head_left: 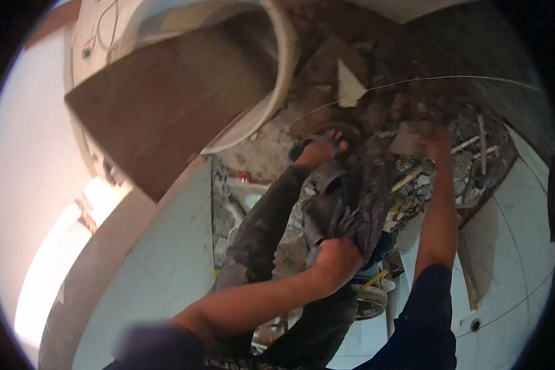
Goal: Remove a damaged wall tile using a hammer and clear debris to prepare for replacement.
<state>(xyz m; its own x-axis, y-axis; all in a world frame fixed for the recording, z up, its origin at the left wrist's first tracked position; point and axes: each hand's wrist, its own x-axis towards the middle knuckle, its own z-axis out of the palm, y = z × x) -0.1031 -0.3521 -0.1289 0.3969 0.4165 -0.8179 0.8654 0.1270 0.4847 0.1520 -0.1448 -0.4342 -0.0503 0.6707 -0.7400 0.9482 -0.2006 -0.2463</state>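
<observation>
My left hand [340,258] is closed in a fist at the near edge of a crumpled dark grey cloth [348,213]; I cannot tell whether it is loose or part of my trouser leg. Farther right, my right hand [438,145] reaches into a heap of rubble [419,185], its fingers closed at the edge of a flat greyish broken piece [406,139]. Shadow hides part of those fingers. My sandalled foot [319,150] stands on the dirty floor just left of the rubble.
A large brown board [172,102] leans at the upper left, beside a curved pale rim [283,58]. A pale triangular shard [350,85] and a thin wire [450,78] lie at the far side. Near my legs stands a bucket [370,302]. White tiles [512,246] cover the right.
</observation>
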